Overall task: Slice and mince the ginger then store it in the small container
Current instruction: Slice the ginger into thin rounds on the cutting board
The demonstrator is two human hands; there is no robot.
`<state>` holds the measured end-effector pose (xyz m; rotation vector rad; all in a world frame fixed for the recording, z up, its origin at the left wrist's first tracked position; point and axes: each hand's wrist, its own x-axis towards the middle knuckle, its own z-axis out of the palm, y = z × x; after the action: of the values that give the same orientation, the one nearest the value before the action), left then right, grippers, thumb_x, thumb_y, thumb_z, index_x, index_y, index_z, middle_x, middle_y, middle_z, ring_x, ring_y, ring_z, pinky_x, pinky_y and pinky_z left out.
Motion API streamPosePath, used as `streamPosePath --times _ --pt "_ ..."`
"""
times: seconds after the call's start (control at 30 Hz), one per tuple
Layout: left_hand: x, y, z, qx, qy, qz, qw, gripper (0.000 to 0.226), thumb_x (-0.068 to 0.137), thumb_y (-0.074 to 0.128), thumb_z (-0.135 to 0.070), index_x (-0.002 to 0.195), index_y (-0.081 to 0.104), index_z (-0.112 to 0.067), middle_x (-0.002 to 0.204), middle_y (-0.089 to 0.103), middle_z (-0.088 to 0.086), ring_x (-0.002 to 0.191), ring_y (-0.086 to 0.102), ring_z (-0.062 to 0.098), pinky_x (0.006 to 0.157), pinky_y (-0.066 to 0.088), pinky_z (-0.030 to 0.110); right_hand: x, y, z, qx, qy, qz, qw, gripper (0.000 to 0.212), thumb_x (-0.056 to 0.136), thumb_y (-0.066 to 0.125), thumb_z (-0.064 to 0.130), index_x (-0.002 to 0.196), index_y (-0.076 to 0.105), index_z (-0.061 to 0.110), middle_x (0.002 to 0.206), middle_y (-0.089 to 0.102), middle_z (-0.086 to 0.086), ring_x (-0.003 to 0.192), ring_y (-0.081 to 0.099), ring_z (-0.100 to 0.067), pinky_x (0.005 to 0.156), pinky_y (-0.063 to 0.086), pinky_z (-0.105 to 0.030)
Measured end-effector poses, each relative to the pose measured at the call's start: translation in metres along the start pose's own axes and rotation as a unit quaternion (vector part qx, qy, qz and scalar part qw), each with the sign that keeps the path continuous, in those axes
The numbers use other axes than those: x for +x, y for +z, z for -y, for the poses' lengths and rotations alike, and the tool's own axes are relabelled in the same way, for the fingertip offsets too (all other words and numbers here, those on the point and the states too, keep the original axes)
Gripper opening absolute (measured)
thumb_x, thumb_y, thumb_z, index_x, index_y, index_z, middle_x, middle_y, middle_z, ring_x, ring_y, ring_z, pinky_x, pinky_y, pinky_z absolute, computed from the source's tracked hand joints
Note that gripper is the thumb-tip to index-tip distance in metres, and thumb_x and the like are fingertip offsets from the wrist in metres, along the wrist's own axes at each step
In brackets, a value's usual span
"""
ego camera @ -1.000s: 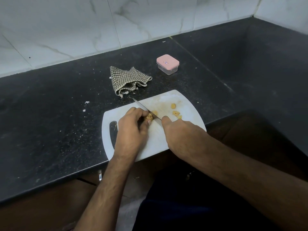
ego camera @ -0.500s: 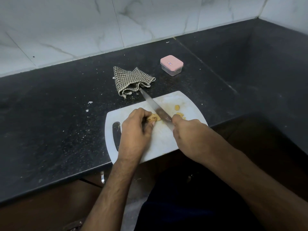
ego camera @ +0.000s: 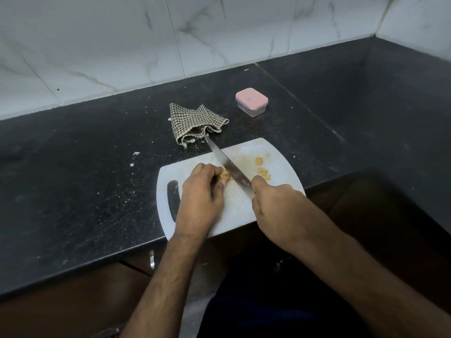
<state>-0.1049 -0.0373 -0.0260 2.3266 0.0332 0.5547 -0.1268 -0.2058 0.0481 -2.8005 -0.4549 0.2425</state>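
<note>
A white cutting board point(ego camera: 280, 152) lies at the counter's front edge. My left hand point(ego camera: 201, 193) pinches a piece of ginger point(ego camera: 225, 176) on the board, fingers curled over it. My right hand point(ego camera: 275, 211) grips the handle of a knife point(ego camera: 227, 163); its blade runs up and left beside the ginger, tip near the cloth. Three cut ginger slices point(ego camera: 262, 170) lie on the board to the right of the blade. The small container point(ego camera: 251, 101), clear with a pink lid on, stands behind the board.
A checked cloth point(ego camera: 195, 121) lies crumpled just behind the board's left part. The black counter point(ego camera: 73, 191) carries small white crumbs left of the board. A marble wall point(ego camera: 170, 45) backs the counter, and a dark sunken area point(ego camera: 402, 106) lies to the right.
The knife has risen and slid forward: its blade now shows full length with the tip reaching the cloth. My left hand still holds the ginger in the same spot.
</note>
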Motion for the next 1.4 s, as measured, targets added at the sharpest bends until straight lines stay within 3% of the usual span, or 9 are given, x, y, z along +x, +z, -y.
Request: streamPosePath --times 0.13,0.3,0.4,0.6,0.8,0.97,1.17,1.4 --pt "0.0 0.0 0.0 0.014 0.001 0.002 1.0 0.006 0.094 0.068 -0.011 0.1 0.07 -0.012 0.094 0.061 -0.005 0.085 0.055 0.006 0.077 0.037 0.003 -0.002 0.003 0.003 -0.013 -0.001 -0.004 1.0 0.009 0.102 0.037 0.02 0.11 0.036 0.023 0.074 0.041 0.001 0.079 0.054 -0.023 0.062 0.044 -0.035" --pt "0.001 0.0 0.0 0.003 -0.01 0.004 1.0 0.008 0.095 0.068 -0.012 0.102 0.073 -0.013 0.094 0.062 -0.006 0.085 0.057 0.006 0.076 0.042 0.01 -0.001 0.002 0.007 -0.025 0.018 0.038 0.999 0.029 0.099 0.042 0.018 0.126 0.036 0.026 0.085 0.049 0.0 0.088 0.059 -0.021 0.077 0.057 -0.04" --pt "0.0 0.001 0.001 0.018 -0.002 0.002 1.0 0.006 0.094 0.069 -0.011 0.1 0.069 -0.012 0.096 0.063 -0.004 0.088 0.057 0.01 0.08 0.045 0.02 0.001 -0.002 0.01 -0.029 0.019 0.077 0.996 0.036 0.097 0.045 0.016 0.131 0.034 0.024 0.089 0.047 -0.001 0.093 0.056 -0.021 0.08 0.054 -0.039" --pt "0.001 0.0 0.003 0.015 0.0 0.0 1.0 0.009 0.092 0.071 -0.009 0.099 0.067 -0.012 0.097 0.064 -0.004 0.089 0.059 0.012 0.082 0.046 0.024 0.014 -0.016 0.018 -0.057 0.015 0.106 0.993 0.036 0.098 0.041 0.013 0.133 0.037 0.018 0.091 0.041 -0.004 0.091 0.046 -0.023 0.074 0.042 -0.036" --pt "0.002 0.001 0.005 0.008 0.002 -0.002 1.0 0.009 0.091 0.072 -0.009 0.099 0.069 -0.013 0.097 0.065 -0.006 0.09 0.059 0.01 0.081 0.043 0.015 0.025 -0.019 0.017 -0.072 0.02 0.134 0.988 0.041 0.098 0.038 0.01 0.138 0.036 0.017 0.083 0.038 -0.005 0.09 0.047 -0.024 0.072 0.041 -0.036" --pt "0.002 0.002 0.006 0.005 0.0 -0.005 1.0 0.01 0.091 0.072 -0.009 0.099 0.069 -0.014 0.096 0.065 -0.007 0.089 0.059 0.01 0.082 0.045 0.018 0.025 -0.007 0.014 -0.064 0.024 0.119 0.991 0.041 0.097 0.041 0.01 0.136 0.034 0.019 0.083 0.038 -0.003 0.09 0.048 -0.024 0.075 0.046 -0.038" --pt "0.001 0.001 0.007 -0.008 -0.002 -0.015 1.0 0.01 0.091 0.074 -0.011 0.097 0.069 -0.016 0.095 0.066 -0.008 0.09 0.062 0.01 0.084 0.051 0.024 0.026 0.014 0.011 -0.069 0.018 0.099 0.993 0.039 0.098 0.046 0.015 0.134 0.034 0.022 0.076 0.033 0.001 0.086 0.048 -0.02 0.069 0.042 -0.036" --pt "0.002 0.001 0.005 -0.013 -0.016 -0.011 1.0 0.012 0.091 0.074 -0.012 0.098 0.068 -0.019 0.096 0.065 -0.01 0.089 0.061 0.006 0.083 0.047 0.013 0.024 0.018 0.007 -0.055 0.012 0.079 0.995 0.038 0.098 0.044 0.015 0.133 0.034 0.022 0.078 0.036 0.001 0.086 0.05 -0.02 0.07 0.044 -0.036"
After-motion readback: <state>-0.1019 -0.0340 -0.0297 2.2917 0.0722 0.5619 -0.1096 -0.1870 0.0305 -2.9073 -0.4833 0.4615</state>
